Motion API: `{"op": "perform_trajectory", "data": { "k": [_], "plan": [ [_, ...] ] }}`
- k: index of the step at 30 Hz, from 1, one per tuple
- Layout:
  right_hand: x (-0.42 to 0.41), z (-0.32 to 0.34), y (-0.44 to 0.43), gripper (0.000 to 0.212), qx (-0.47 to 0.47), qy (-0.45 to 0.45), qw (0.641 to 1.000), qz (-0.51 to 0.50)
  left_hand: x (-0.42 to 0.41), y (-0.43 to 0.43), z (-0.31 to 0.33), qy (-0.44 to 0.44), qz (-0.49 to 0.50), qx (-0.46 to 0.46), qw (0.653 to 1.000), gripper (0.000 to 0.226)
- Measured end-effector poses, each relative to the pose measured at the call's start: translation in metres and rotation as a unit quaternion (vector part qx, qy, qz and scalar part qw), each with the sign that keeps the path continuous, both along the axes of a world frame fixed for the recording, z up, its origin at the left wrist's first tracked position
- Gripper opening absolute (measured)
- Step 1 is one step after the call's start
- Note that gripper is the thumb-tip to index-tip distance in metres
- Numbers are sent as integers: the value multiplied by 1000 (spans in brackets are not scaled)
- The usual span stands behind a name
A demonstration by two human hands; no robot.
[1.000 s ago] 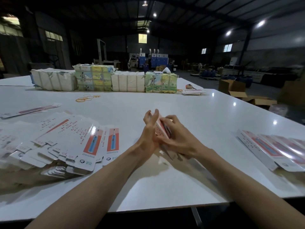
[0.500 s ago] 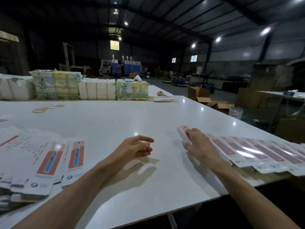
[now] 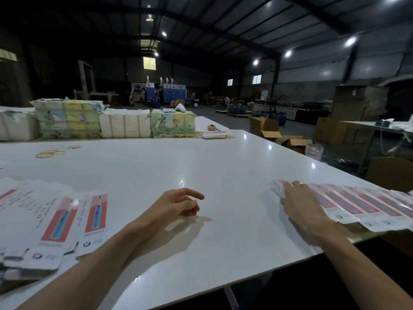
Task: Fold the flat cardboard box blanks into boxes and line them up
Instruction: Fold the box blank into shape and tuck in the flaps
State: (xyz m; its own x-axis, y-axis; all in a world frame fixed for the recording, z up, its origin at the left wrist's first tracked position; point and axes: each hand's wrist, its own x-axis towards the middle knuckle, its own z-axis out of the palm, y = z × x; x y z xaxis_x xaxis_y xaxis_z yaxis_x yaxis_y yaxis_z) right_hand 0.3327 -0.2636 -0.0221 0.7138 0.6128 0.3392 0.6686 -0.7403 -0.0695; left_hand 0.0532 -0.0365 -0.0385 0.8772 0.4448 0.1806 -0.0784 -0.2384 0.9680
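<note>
Flat blanks [image 3: 53, 220] fanned left; boxes [image 3: 357, 204] overlapping rightward.

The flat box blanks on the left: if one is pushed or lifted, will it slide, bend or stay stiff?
Probably light and thin: the flat box blanks lie fanned in a low overlapping pile. Likely to slide easily, since the table is glossy and reflects the lamps.

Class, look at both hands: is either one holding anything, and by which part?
Nothing is gripped. The left hand is bare; the right hand rests flat on the end box of the row.
</note>
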Motion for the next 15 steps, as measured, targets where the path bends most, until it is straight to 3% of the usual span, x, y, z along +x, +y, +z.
{"op": "perform_trajectory", "data": {
  "k": [3, 8, 15],
  "plan": [
    [-17, 11, 32, 51, 26, -13, 997, 77, 1, 0, 0, 3, -1, 13, 1000, 22],
    [-80, 31, 122, 24, 103, -31, 968, 225, -2, -4, 5, 0, 46, 21, 999, 22],
    [-127, 4, 180, 11, 87, 34, 960, 265, -3, -5, 4, -10, 74, -2, 997, 28]
  ]
}}
